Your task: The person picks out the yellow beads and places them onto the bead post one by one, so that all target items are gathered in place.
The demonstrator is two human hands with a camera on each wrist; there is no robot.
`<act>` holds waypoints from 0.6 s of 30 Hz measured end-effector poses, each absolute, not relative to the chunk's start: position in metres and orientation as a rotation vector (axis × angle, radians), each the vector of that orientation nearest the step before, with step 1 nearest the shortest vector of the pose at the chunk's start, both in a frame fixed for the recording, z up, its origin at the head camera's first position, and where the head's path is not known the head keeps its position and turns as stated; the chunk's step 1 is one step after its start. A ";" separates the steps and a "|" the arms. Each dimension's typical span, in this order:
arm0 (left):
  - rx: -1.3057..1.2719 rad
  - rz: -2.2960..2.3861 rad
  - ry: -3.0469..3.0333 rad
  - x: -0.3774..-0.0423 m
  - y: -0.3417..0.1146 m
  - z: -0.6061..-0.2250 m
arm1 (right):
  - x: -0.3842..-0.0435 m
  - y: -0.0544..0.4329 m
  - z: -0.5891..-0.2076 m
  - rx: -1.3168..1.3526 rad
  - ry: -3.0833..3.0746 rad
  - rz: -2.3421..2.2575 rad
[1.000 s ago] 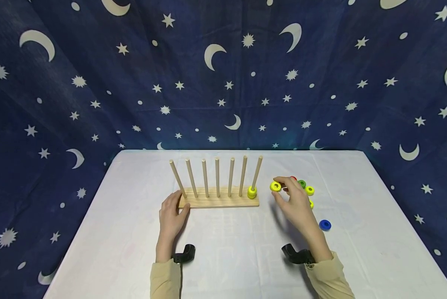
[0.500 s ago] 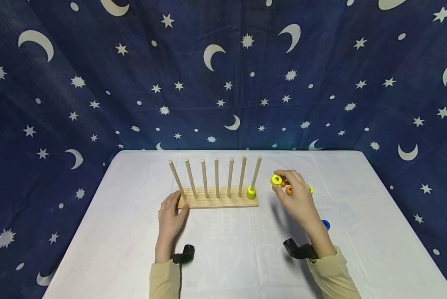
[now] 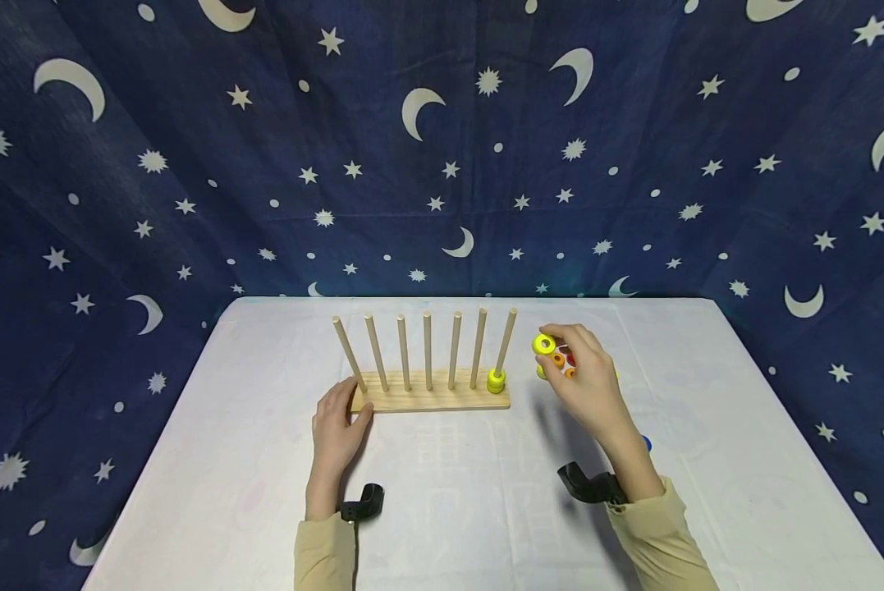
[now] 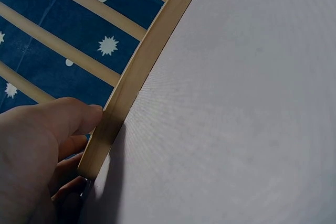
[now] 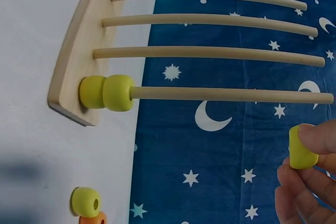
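A wooden peg stand (image 3: 427, 400) with a row of upright pegs sits mid-table. My left hand (image 3: 336, 423) grips its left end; in the left wrist view the thumb (image 4: 79, 116) lies on the front edge and the other fingers pass behind, partly hidden. Two yellow rings (image 3: 496, 381) are stacked at the foot of the rightmost peg (image 5: 231, 94). Right of that peg, my right hand (image 3: 589, 390) pinches another yellow ring (image 5: 300, 153) between thumb and fingers. This ring is raised, near peg-top height in the right wrist view, and apart from the peg.
Loose rings lie under and behind my right hand: orange (image 3: 557, 359), red (image 3: 570, 359) and yellow (image 5: 84, 201), partly hidden. A blue ring (image 3: 647, 443) shows beside the right forearm. A dark blue star-and-moon cloth (image 3: 382, 164) hangs behind the white table (image 3: 449, 509).
My right hand has moved up and away from me with the yellow ring, which now shows its hole more. Orange rings have come into sight beneath it. The left hand has stayed put.
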State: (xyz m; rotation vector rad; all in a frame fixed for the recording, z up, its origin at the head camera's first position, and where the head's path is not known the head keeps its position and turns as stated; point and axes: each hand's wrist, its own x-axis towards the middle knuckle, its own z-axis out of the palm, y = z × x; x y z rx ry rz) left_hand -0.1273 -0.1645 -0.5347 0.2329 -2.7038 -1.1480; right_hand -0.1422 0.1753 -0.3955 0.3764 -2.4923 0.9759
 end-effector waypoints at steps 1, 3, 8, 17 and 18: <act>0.233 -1.148 -2.704 -0.127 -0.164 -0.535 | -0.142 0.175 -0.395 0.376 -2.492 0.976; 0.232 -1.149 -2.703 -0.127 -0.164 -0.535 | -0.143 0.174 -0.393 0.374 -2.489 0.973; 0.235 -1.152 -2.700 -0.128 -0.165 -0.535 | -0.145 0.175 -0.388 0.381 -2.470 0.963; 0.232 -1.161 -2.696 -0.127 -0.165 -0.535 | -0.148 0.176 -0.377 0.397 -2.436 0.946; 0.232 -1.163 -2.696 -0.127 -0.165 -0.535 | -0.148 0.176 -0.375 0.395 -2.437 0.944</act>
